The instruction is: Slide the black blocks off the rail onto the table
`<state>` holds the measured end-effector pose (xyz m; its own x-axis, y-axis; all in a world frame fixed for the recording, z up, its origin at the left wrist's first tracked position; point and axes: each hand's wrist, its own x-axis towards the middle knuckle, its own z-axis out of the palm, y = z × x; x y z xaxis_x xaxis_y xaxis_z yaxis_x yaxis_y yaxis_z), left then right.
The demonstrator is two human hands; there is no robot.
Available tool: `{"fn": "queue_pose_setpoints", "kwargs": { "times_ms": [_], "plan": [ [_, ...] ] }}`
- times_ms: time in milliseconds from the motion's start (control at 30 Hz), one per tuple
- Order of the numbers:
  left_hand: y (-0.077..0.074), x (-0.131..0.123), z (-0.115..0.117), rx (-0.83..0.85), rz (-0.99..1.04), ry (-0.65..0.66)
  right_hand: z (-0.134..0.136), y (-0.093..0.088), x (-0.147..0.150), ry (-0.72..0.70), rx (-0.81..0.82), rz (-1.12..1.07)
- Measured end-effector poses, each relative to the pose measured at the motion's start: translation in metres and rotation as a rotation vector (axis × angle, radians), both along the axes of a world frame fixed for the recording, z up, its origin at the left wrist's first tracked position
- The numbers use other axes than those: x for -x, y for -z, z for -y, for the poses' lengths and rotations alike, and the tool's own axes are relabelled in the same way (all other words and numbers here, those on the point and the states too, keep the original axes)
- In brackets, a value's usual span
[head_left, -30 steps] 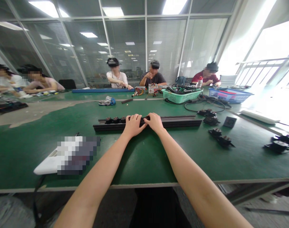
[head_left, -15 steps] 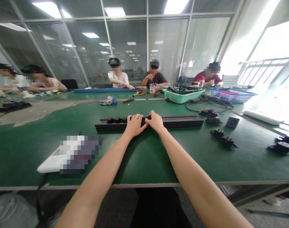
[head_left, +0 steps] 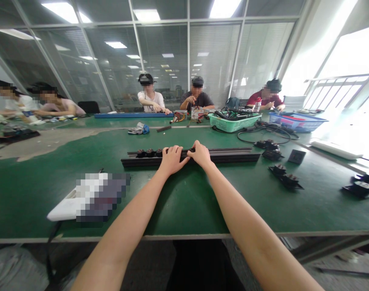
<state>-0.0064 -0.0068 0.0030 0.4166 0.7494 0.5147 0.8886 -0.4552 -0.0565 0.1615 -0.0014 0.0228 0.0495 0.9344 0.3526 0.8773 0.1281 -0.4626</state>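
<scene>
The rail [head_left: 233,158] lies on the surface [head_left: 184,210] at twelve o'clock, and is clasped by the left grip [head_left: 172,159]. A small part [head_left: 191,150] seems pinched by the right grip [head_left: 201,155]. The rail is best kept still and the part kept straight, never forced.

Green bench [head_left: 184,214]: black rail [head_left: 236,158] under fingers [head_left: 171,150]; black parts [head_left: 290,182] right of them; green basket [head_left: 233,124] beyond, to right
</scene>
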Motion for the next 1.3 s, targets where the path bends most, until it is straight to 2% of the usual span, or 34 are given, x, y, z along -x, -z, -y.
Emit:
{"fn": "queue_pose_setpoints", "kwargs": {
  "times_ms": [667,1300],
  "plan": [
    [-0.0012,-0.0005,-0.0008,0.020,-0.003,-0.009,0.0007,-0.0028,0.0013,0.018,0.037,-0.007],
    [-0.0005,-0.0013,-0.0012,0.003,-0.002,-0.015,-0.0082,0.0021,-0.0051,-0.010,-0.010,-0.152]
  ]
}}
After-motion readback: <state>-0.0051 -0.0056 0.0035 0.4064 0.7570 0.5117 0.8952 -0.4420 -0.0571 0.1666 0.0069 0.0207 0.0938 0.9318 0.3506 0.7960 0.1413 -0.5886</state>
